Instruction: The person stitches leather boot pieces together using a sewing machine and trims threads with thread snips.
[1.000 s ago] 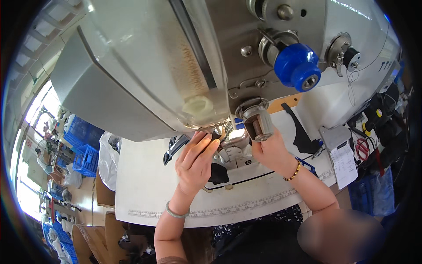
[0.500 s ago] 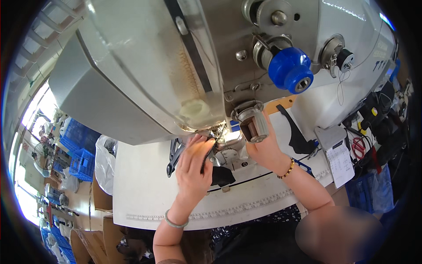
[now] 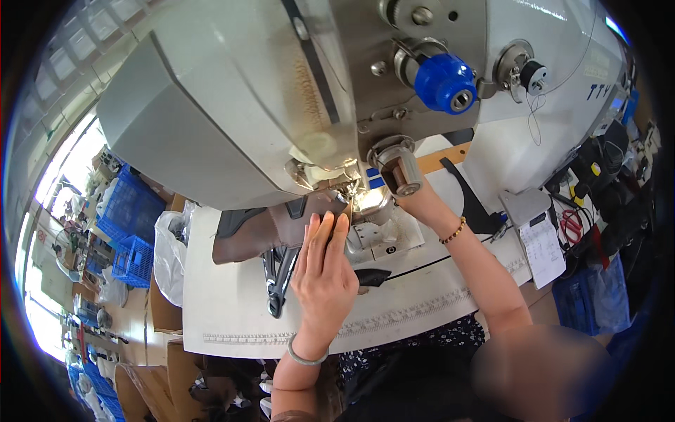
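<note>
A large industrial sewing machine [image 3: 232,105] fills the upper view, its lamp lighting the needle area. Under the head lies a brown leather-like piece [image 3: 246,239] with black patches, spread to the left. My left hand [image 3: 325,264] rests with fingers stretched forward, their tips at the piece's near edge beside the needle. My right hand [image 3: 425,204] is to the right of the needle, behind a clear-fronted metal cylinder [image 3: 401,172] that hides its fingers. Below the brown piece, black strap-like parts [image 3: 275,285] hang toward me. A small black scrap [image 3: 373,276] sits right of my left wrist.
A curved black strip [image 3: 465,200] lies on the white table [image 3: 232,320] at right. Beyond it are a notepad [image 3: 543,250] and red-handled scissors [image 3: 571,224]. A blue knob [image 3: 444,83] juts from the machine. Blue crates [image 3: 132,204] and a plastic bag [image 3: 171,243] stand at left.
The brown piece has come into view left of the needle. My left hand has moved right and slightly nearer me, its fingers straighter. The black strap-like parts show lower. The view has shifted slightly.
</note>
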Available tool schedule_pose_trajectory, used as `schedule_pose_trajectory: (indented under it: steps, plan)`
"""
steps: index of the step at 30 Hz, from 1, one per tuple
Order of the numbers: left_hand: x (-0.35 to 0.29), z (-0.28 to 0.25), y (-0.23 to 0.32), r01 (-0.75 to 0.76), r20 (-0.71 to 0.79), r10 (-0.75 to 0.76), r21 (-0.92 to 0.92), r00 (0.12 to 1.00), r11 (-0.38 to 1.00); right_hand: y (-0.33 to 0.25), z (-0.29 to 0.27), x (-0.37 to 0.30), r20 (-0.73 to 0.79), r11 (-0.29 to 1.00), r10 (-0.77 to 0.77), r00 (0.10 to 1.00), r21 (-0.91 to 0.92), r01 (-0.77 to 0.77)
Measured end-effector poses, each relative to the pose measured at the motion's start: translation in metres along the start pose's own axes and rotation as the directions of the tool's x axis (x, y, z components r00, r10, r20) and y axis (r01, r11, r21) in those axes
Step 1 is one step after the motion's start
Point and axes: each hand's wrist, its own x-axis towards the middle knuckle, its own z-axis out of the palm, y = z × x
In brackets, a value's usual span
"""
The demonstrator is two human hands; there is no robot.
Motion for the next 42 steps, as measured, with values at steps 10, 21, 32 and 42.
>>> schedule_pose_trajectory:
  steps: [10,21,32,42]
  plan:
    - [-0.006,0.004,0.015,0.037,-0.020,-0.035,0.108,0.999,0.993,-0.010,0.008,-0.003,0.085,0.942,0.317,0.945,0.083,-0.324]
    - [-0.033,-0.060,-0.117,0.584,-0.226,-0.551,0.124,0.804,0.802,-0.041,0.022,-0.087,0.012,0.985,-0.131,0.991,-0.108,0.132]
    - [-0.056,-0.086,-0.085,0.664,-0.362,-0.662,-0.140,0.656,0.735,-0.015,0.046,-0.106,0.118,0.720,0.294,0.948,0.625,-0.301]
    - [-0.025,-0.048,-0.097,0.350,-0.284,-0.284,0.214,0.916,0.912,-0.016,0.038,-0.090,0.252,0.868,0.256,0.933,0.364,-0.337]
